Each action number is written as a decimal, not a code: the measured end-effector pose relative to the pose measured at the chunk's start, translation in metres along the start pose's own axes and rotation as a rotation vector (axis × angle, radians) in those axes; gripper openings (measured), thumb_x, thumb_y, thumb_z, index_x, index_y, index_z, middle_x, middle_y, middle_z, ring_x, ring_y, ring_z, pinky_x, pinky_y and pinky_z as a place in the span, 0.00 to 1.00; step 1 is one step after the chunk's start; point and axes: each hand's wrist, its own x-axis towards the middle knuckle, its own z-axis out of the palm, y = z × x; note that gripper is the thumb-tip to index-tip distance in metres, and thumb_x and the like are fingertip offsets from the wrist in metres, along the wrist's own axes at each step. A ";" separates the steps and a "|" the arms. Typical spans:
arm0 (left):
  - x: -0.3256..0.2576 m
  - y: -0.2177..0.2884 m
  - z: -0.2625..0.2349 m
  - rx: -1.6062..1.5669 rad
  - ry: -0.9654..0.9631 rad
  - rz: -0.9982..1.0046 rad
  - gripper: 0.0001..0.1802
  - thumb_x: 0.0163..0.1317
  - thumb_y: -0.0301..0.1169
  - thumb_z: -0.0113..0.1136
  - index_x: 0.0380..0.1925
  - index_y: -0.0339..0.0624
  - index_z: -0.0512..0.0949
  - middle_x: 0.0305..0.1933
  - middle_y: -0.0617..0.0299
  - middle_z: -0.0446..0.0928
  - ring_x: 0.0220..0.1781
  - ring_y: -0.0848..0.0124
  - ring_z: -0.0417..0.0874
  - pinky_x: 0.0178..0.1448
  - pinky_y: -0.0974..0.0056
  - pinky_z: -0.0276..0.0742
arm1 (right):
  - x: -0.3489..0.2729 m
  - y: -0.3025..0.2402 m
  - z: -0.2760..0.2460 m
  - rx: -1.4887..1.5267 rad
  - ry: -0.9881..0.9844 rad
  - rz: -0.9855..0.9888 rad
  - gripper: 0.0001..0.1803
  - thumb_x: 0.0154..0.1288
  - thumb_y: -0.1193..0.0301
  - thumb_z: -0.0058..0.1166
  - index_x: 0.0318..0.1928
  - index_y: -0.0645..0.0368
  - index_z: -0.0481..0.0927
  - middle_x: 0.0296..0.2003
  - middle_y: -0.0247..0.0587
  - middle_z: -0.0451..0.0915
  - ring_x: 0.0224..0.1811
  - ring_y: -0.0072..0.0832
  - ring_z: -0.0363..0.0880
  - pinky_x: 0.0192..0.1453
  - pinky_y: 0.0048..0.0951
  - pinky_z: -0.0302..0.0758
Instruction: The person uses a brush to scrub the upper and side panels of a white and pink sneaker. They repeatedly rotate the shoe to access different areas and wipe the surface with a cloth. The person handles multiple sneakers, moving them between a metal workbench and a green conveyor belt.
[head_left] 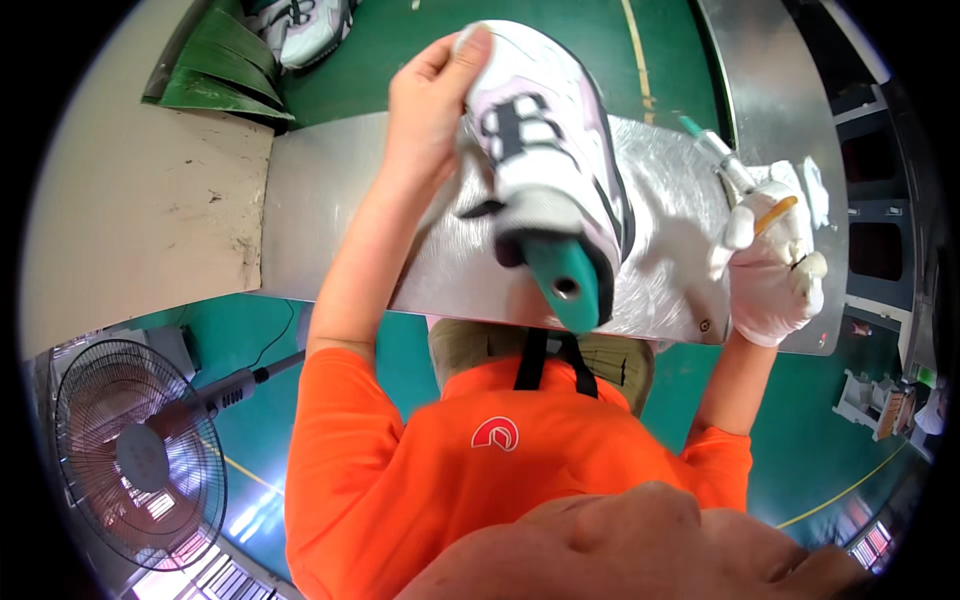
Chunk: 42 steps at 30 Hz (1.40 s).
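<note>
A white and pale-purple sneaker [585,150] with dark laces is tilted over the metal bench [350,170], toe away from me. A green shoe last [570,285] with a round hole fills its collar. My bare left hand [430,110] grips the shoe's toe at its left side, thumb on top. At the right, my right hand [775,285], in a white glove, is closed around a thin yellow-brown stick [776,215]. Just beyond those fingers, a clear tube with a green tip [715,148] points up-left; whether this hand holds it too is unclear.
Another sneaker [312,35] lies on the green surface [500,8] at the far left, by green flaps [225,65]. A beige panel [150,215] borders the bench's left. White cloth [815,192] lies near my right hand. A fan [140,455] stands lower left.
</note>
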 end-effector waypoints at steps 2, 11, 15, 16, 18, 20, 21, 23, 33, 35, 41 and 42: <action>-0.011 0.015 0.027 0.054 -0.073 0.162 0.20 0.58 0.33 0.69 0.45 0.31 0.78 0.42 0.60 0.81 0.41 0.76 0.80 0.47 0.71 0.77 | 0.001 -0.012 0.005 -0.102 0.082 -0.119 0.40 0.56 0.54 0.54 0.61 0.72 0.62 0.46 0.58 0.75 0.35 0.45 0.80 0.46 0.44 0.80; -0.073 0.036 0.121 0.409 -0.407 0.424 0.37 0.47 0.32 0.76 0.57 0.34 0.69 0.49 0.56 0.77 0.51 0.69 0.79 0.55 0.65 0.76 | 0.008 -0.079 0.080 -0.789 0.323 -0.421 0.22 0.67 0.72 0.48 0.58 0.69 0.65 0.44 0.48 0.77 0.49 0.41 0.81 0.60 0.38 0.74; -0.091 0.028 0.138 0.417 -0.425 0.464 0.43 0.43 0.35 0.76 0.59 0.33 0.65 0.49 0.50 0.75 0.53 0.62 0.77 0.57 0.61 0.74 | 0.010 -0.087 0.106 -0.938 0.372 -0.507 0.25 0.62 0.73 0.59 0.58 0.63 0.67 0.46 0.42 0.78 0.49 0.28 0.81 0.56 0.28 0.76; -0.095 0.027 0.142 0.400 -0.432 0.446 0.44 0.42 0.37 0.76 0.58 0.33 0.64 0.48 0.47 0.74 0.54 0.58 0.76 0.57 0.59 0.73 | 0.011 -0.087 0.109 -0.981 0.376 -0.520 0.26 0.60 0.74 0.62 0.58 0.61 0.67 0.45 0.40 0.79 0.48 0.25 0.80 0.53 0.25 0.76; -0.101 0.021 0.147 0.423 -0.443 0.527 0.46 0.41 0.36 0.76 0.59 0.31 0.63 0.48 0.47 0.75 0.53 0.56 0.76 0.56 0.58 0.74 | 0.016 -0.082 0.116 -1.005 0.384 -0.541 0.29 0.57 0.75 0.66 0.58 0.60 0.68 0.45 0.38 0.80 0.47 0.21 0.79 0.48 0.21 0.77; -0.105 0.012 0.154 0.428 -0.442 0.644 0.48 0.40 0.35 0.76 0.60 0.29 0.61 0.46 0.46 0.75 0.52 0.56 0.77 0.55 0.57 0.74 | 0.021 -0.073 0.124 -1.075 0.378 -0.577 0.29 0.57 0.74 0.66 0.58 0.61 0.68 0.44 0.39 0.79 0.47 0.22 0.79 0.48 0.21 0.77; -0.109 0.009 0.158 0.411 -0.433 0.682 0.49 0.40 0.35 0.76 0.59 0.25 0.60 0.44 0.48 0.76 0.51 0.55 0.77 0.54 0.56 0.73 | 0.023 -0.068 0.130 -1.282 0.406 -0.672 0.28 0.56 0.76 0.64 0.56 0.60 0.68 0.36 0.34 0.75 0.37 0.20 0.74 0.41 0.22 0.74; -0.114 0.005 0.161 0.445 -0.409 0.762 0.48 0.40 0.34 0.75 0.59 0.23 0.59 0.42 0.49 0.77 0.48 0.55 0.77 0.54 0.57 0.73 | 0.026 -0.067 0.127 -1.372 0.379 -0.657 0.26 0.55 0.77 0.62 0.54 0.59 0.67 0.26 0.30 0.70 0.27 0.17 0.70 0.33 0.22 0.72; -0.111 0.029 0.137 0.541 -0.571 0.771 0.34 0.45 0.28 0.74 0.55 0.37 0.74 0.45 0.54 0.79 0.48 0.67 0.81 0.54 0.65 0.76 | 0.026 -0.085 0.076 -0.998 0.449 -0.596 0.29 0.53 0.72 0.68 0.54 0.61 0.70 0.41 0.39 0.78 0.41 0.22 0.79 0.41 0.23 0.79; -0.105 0.044 0.124 0.442 -0.597 0.595 0.26 0.48 0.26 0.71 0.50 0.37 0.78 0.48 0.57 0.79 0.50 0.70 0.80 0.56 0.66 0.74 | 0.014 -0.079 0.066 -0.959 0.474 -0.588 0.30 0.53 0.73 0.68 0.55 0.60 0.69 0.44 0.39 0.74 0.43 0.22 0.78 0.40 0.23 0.80; -0.047 0.044 0.061 0.121 -0.577 0.271 0.28 0.58 0.35 0.68 0.57 0.36 0.71 0.51 0.60 0.77 0.53 0.72 0.77 0.58 0.67 0.72 | -0.038 -0.028 0.040 -1.116 0.519 -0.505 0.31 0.52 0.79 0.66 0.57 0.62 0.68 0.47 0.40 0.71 0.44 0.24 0.76 0.47 0.25 0.77; -0.041 0.043 0.052 0.120 -0.544 0.268 0.29 0.58 0.36 0.69 0.57 0.37 0.71 0.51 0.60 0.77 0.53 0.72 0.77 0.57 0.67 0.72 | -0.044 -0.015 0.031 -1.221 0.516 -0.506 0.31 0.52 0.79 0.66 0.57 0.62 0.68 0.47 0.40 0.72 0.43 0.24 0.76 0.48 0.25 0.76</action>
